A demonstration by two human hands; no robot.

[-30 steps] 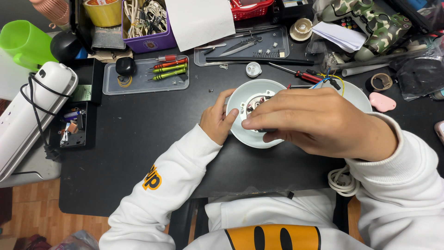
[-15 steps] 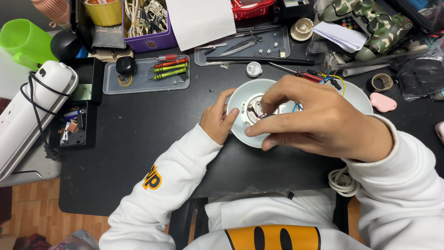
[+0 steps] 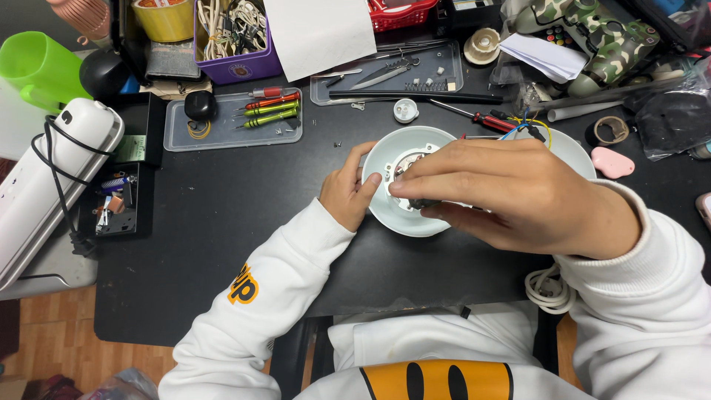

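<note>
Round white lamp housing [image 3: 404,215] at the black table's [image 3: 215,244] centre, left hand [image 3: 346,194] gripping its rim at nine o'clock, right hand [image 3: 518,194] pinching a small dark part [image 3: 424,202] over its middle, screwdriver tray [image 3: 233,121] at ten o'clock, coiled white cable [image 3: 549,287] at four o'clock

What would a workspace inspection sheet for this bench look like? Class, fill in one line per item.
Surface: black table, crowded along the far edge.
Job's things: white round housing, steadied at its rim by the left hand; the right hand pinches a small part at its centre.
Clutter: clear tray of screwdrivers, purple box, green cup, tape roll.
Fingers: bare, both on the housing.
Cables: white cord at the near edge; black cord on a white appliance.
Surroundings: wooden floor.
</note>
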